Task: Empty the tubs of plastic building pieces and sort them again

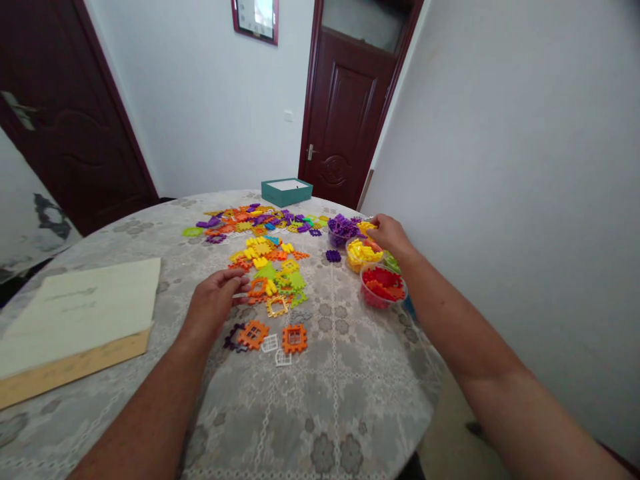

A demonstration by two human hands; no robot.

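My left hand (217, 297) is open, its fingers apart beside a loose pile of plastic building pieces. Nearest its fingertips are an orange square frame (258, 287) and a yellow piece (271, 288). My right hand (390, 233) reaches over the tubs at the right. Its fingers are bent together against some yellow pieces (367, 227); what they grip is hidden. Just in front stands a clear tub of yellow pieces (364, 253). Closer to me is a tub of red pieces (383, 285), and farther back a tub of purple pieces (343, 229).
Orange window squares (295, 339) and white window inserts (283, 359) lie toward me. A mixed heap (250, 220) spreads across the back, before a green box (287, 192). Paper sheets (95, 300) lie left. The round table's edge curves close by on the right.
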